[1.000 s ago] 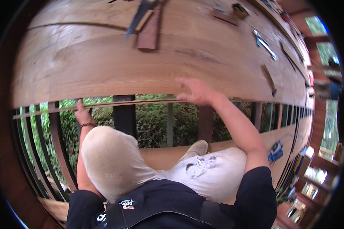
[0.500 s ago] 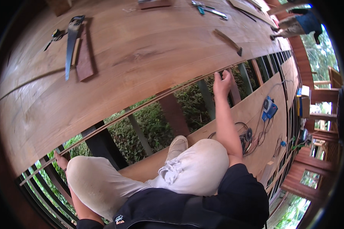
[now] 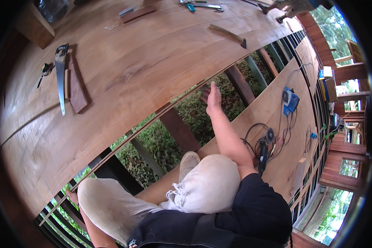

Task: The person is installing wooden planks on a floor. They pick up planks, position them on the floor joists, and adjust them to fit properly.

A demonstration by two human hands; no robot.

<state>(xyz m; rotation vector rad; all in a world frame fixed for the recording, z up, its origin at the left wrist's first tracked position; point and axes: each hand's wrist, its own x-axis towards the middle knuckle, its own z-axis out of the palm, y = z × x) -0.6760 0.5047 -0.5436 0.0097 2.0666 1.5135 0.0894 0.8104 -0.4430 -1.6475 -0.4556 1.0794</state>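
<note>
A long, thin wooden strip (image 3: 133, 136) runs along the edge of the plank floor (image 3: 153, 62), beside the gap over the joists. Near its left end, my left hand (image 3: 72, 196) is closed on the strip, partly hidden behind my knee. My right hand (image 3: 213, 99) hangs over the gap, close to the strip's far part. Its fingers are spread with nothing in them. Dark and green joists, such as this reddish one (image 3: 180, 128), cross the gap, with plants below.
On the planks lie a handsaw (image 3: 60, 78), tape measure (image 3: 46, 68), reddish board (image 3: 77, 91) and hatchet (image 3: 229, 35). To the right, a wooden panel (image 3: 252, 118) holds an angle grinder (image 3: 263, 153), a blue power tool (image 3: 290, 100) and cords. Another person's legs (image 3: 293, 9) stand far right.
My right hand has let go of the strip's edge, opened its fingers and drawn back left over the gap. The left hand stays at the strip. The view has shifted slightly.
</note>
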